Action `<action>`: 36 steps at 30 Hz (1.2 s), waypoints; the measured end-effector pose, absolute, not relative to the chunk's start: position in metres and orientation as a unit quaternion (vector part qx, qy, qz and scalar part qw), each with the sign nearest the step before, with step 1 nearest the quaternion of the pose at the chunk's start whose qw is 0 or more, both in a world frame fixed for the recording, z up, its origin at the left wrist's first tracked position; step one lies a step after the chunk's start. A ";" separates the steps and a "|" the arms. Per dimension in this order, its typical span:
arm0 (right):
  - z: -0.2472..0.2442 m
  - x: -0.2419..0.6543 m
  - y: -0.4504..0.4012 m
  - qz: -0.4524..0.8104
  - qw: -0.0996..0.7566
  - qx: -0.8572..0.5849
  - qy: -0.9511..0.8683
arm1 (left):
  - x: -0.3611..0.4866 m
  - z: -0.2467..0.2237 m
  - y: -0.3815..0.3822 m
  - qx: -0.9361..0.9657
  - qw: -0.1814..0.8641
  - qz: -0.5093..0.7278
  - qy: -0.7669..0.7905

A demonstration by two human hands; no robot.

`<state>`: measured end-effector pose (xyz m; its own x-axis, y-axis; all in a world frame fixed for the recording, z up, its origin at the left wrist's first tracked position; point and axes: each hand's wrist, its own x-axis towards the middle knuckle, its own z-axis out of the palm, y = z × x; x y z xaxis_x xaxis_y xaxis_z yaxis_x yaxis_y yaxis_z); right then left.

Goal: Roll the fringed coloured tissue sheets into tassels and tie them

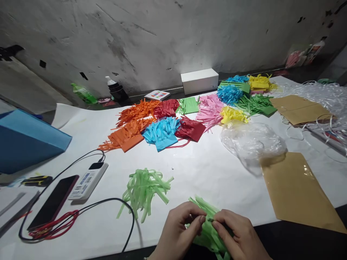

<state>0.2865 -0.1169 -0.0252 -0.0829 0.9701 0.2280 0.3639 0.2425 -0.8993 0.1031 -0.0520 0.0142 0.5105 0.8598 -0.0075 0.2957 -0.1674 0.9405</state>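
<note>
Near the table's front edge, my left hand [182, 226] has its thumb and index finger pinched together at a light green paper tassel [210, 235]. My right hand [238, 231] pinches a small dark green bit at the middle of that same tassel, close to the left fingertips. The fringe strips stick out beyond the fingers and hang down between the hands. What exactly sits between the left fingertips is partly hidden. Left of the hands, another light green paper tassel [146, 191] lies fanned out on the white paper [114, 224].
Behind lie orange [124, 133], light blue [161, 131], dark red [191, 128], pink [210, 108] and yellow [233, 115] fringed tassels. A plastic bag [252, 141] and brown envelope [300, 187] lie right; a power bank [88, 182], phone [54, 202] and black cable [131, 213] left.
</note>
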 end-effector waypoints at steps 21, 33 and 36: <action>-0.010 0.289 -0.111 0.123 0.417 -0.441 -0.785 | 0.106 0.004 -0.057 0.812 0.378 0.271 0.353; -0.016 0.291 -0.117 0.054 0.417 -0.452 -0.787 | 0.101 0.012 -0.054 0.799 0.319 0.240 0.449; -0.018 0.296 -0.121 0.059 0.419 -0.461 -0.780 | 0.101 0.010 -0.055 0.776 0.365 0.228 0.461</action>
